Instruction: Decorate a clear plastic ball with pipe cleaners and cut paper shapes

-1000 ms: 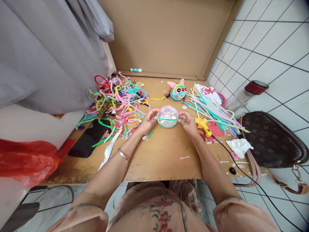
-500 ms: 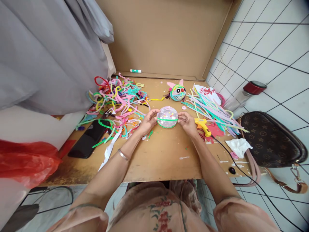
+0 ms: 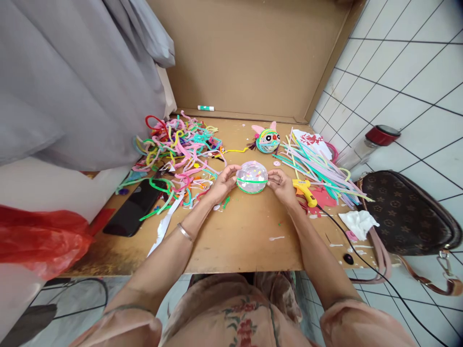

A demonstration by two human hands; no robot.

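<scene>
A clear round ball (image 3: 252, 171), with small coloured bits showing through it and a green pipe cleaner (image 3: 252, 181) across its front, is held between my two hands above the table. At its left side my left hand (image 3: 227, 180) is closed, thumb and fingers pinching the edge. My right hand (image 3: 280, 184) grips the opposite side in the same way. Behind the ball sits a finished-looking decorated ball (image 3: 267, 140) wrapped in coloured pipe cleaners, with pink ears, googly eyes and a red nose.
Tangled pipe cleaners (image 3: 184, 144) and a black phone (image 3: 133, 212) lie on the left. To the right are a yellow glue gun (image 3: 306, 192) with its cord, straight pipe cleaners (image 3: 321, 166), a crumpled tissue (image 3: 359, 223), a bottle (image 3: 372, 142) and a brown bag (image 3: 408, 212). A glue stick (image 3: 206, 108) lies behind.
The whole view has shifted slightly. My hands keep their hold on the clear ball, and nothing on the table has visibly moved.
</scene>
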